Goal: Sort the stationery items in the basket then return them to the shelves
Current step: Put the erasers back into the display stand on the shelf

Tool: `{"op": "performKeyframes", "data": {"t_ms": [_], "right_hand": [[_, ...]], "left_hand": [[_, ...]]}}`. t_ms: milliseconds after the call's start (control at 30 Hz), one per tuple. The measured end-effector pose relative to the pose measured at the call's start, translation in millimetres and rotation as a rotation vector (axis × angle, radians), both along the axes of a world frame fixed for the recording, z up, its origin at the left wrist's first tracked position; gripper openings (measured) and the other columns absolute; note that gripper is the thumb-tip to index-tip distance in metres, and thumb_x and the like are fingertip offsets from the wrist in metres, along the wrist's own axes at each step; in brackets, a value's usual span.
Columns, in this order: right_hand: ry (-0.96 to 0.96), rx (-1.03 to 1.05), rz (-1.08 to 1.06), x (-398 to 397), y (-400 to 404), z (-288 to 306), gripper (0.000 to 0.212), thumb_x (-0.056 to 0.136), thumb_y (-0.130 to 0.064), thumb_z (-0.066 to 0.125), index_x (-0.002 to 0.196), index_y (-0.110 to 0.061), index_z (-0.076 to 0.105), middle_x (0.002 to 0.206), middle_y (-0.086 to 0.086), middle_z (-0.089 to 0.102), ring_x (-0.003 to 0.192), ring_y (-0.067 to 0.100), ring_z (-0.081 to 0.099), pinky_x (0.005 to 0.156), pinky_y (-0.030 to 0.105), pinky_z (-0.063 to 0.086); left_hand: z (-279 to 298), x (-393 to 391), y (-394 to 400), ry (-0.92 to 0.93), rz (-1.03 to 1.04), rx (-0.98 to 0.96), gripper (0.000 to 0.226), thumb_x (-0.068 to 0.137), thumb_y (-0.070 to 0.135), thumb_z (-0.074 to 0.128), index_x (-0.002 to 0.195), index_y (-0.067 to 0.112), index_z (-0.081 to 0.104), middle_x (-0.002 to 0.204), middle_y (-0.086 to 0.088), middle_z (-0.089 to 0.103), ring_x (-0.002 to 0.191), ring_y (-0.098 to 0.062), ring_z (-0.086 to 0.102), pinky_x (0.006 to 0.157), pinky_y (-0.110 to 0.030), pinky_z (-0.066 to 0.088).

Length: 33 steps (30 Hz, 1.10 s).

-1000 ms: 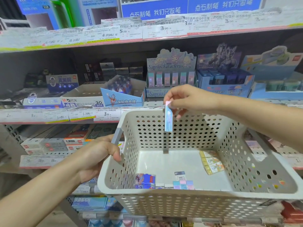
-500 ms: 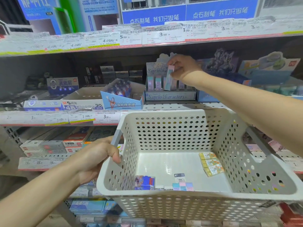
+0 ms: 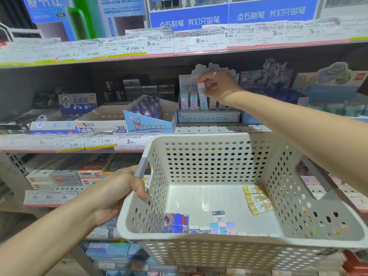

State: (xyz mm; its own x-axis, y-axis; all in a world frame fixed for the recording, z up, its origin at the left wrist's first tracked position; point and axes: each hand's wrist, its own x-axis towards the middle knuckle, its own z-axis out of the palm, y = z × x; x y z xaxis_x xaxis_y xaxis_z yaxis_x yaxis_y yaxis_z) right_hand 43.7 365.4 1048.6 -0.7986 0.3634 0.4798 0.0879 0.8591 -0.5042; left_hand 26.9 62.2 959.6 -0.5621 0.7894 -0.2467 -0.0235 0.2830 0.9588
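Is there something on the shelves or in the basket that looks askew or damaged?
Nothing damaged. Only the pastel eraser pinched by the right hand leans slightly in the Sanrio display box, above its upright neighbours, not yet seated.

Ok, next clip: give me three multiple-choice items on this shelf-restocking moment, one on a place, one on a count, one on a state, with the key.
1. Where is the eraser in the right hand?
A. At the display box on the middle shelf
B. On the basket floor
C. On the top shelf

2. How many yellow packets lie in the basket?
A. One
B. Three
C. Six

3. What is the left hand doing?
A. Hanging free
B. Pointing at a price tag
C. Gripping the basket's rim

Key: 1 A, the hand pinches the eraser upright among the row in the display box. 2 B, three packets lie side by side near the right wall. 3 C, the thumb curls over the rim beside the grey handle.
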Motion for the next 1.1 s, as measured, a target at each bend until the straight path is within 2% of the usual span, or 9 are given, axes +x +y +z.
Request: {"op": "performKeyframes", "data": {"t_ms": [100, 200, 267, 367, 467, 700, 767, 900, 1100], "right_hand": [[0.013, 0.012, -0.006, 1, -3, 0, 0.029, 0.087, 0.001, 0.059, 0.114, -0.009, 0.063, 0.098, 0.005, 0.056, 0.091, 0.018, 0.058, 0.095, 0.030, 0.048], [0.011, 0.018, -0.031, 2, -3, -1, 0.029, 0.086, -0.001, 0.062, 0.114, -0.010, 0.063, 0.109, 0.012, 0.063, 0.098, 0.023, 0.061, 0.096, 0.030, 0.048], [-0.015, 0.056, -0.046, 4, -2, -4, 0.031, 0.085, -0.002, 0.064, 0.116, -0.009, 0.063, 0.116, 0.011, 0.063, 0.103, 0.024, 0.061, 0.097, 0.030, 0.046], [-0.020, 0.098, -0.037, 9, -2, -9, 0.032, 0.086, -0.005, 0.063, 0.118, -0.010, 0.063, 0.120, 0.009, 0.063, 0.107, 0.021, 0.061, 0.096, 0.021, 0.042], [-0.005, 0.124, -0.035, 11, -1, -11, 0.031, 0.087, -0.009, 0.063, 0.118, -0.012, 0.064, 0.126, 0.005, 0.061, 0.115, 0.019, 0.056, 0.099, 0.023, 0.039], [-0.002, 0.079, -0.049, 5, 3, -15, 0.031, 0.086, -0.008, 0.065, 0.117, -0.010, 0.065, 0.127, 0.007, 0.061, 0.115, 0.021, 0.058, 0.105, 0.030, 0.042], [-0.015, 0.101, -0.038, 4, 4, -18, 0.028, 0.085, -0.008, 0.067, 0.112, -0.008, 0.068, 0.122, 0.008, 0.064, 0.114, 0.022, 0.058, 0.105, 0.032, 0.041], [-0.033, 0.168, -0.032, 6, 5, -18, 0.027, 0.085, -0.006, 0.065, 0.112, -0.006, 0.068, 0.120, 0.008, 0.064, 0.112, 0.022, 0.057, 0.097, 0.022, 0.038], [-0.125, 0.228, -0.022, 10, 4, -12, 0.041, 0.089, 0.008, 0.043, 0.123, -0.004, 0.061, 0.128, 0.014, 0.055, 0.121, 0.027, 0.048, 0.100, 0.024, 0.036]], "left_hand": [[-1, -3, 0, -0.018, -0.010, -0.007, 0.057, 0.045, -0.003, 0.048, 0.097, 0.013, 0.062, 0.063, -0.008, 0.070, 0.055, -0.019, 0.067, 0.060, -0.031, 0.051], [1, -4, 1, -0.122, 0.001, -0.011, 0.057, 0.043, -0.006, 0.045, 0.089, 0.015, 0.069, 0.069, -0.024, 0.067, 0.054, -0.034, 0.065, 0.051, -0.037, 0.055], [2, -5, 2, -0.142, 0.003, -0.007, 0.057, 0.043, -0.006, 0.045, 0.089, 0.016, 0.071, 0.072, -0.028, 0.066, 0.055, -0.036, 0.064, 0.051, -0.039, 0.056], [1, -7, 2, -0.145, 0.021, -0.015, 0.061, 0.042, -0.005, 0.046, 0.094, 0.016, 0.071, 0.079, -0.029, 0.067, 0.062, -0.038, 0.065, 0.062, -0.043, 0.056], [0, -8, 2, -0.130, 0.035, -0.041, 0.068, 0.041, -0.004, 0.048, 0.102, 0.016, 0.069, 0.093, -0.032, 0.067, 0.076, -0.044, 0.064, 0.076, -0.055, 0.052], [-2, -11, 2, -0.131, 0.030, -0.055, 0.070, 0.041, -0.004, 0.049, 0.106, 0.015, 0.067, 0.100, -0.034, 0.066, 0.081, -0.045, 0.064, 0.079, -0.058, 0.052], [-3, -12, 2, -0.132, 0.024, -0.048, 0.071, 0.041, -0.004, 0.048, 0.107, 0.014, 0.067, 0.098, -0.033, 0.066, 0.080, -0.045, 0.064, 0.076, -0.057, 0.054], [-2, -11, 1, -0.151, -0.019, -0.021, 0.066, 0.046, -0.004, 0.048, 0.105, 0.015, 0.067, 0.089, -0.026, 0.068, 0.071, -0.039, 0.066, 0.057, -0.041, 0.055], [-2, -11, 0, -0.152, -0.035, -0.012, 0.066, 0.045, -0.004, 0.047, 0.106, 0.014, 0.066, 0.088, -0.024, 0.068, 0.068, -0.037, 0.066, 0.056, -0.038, 0.055]]}}
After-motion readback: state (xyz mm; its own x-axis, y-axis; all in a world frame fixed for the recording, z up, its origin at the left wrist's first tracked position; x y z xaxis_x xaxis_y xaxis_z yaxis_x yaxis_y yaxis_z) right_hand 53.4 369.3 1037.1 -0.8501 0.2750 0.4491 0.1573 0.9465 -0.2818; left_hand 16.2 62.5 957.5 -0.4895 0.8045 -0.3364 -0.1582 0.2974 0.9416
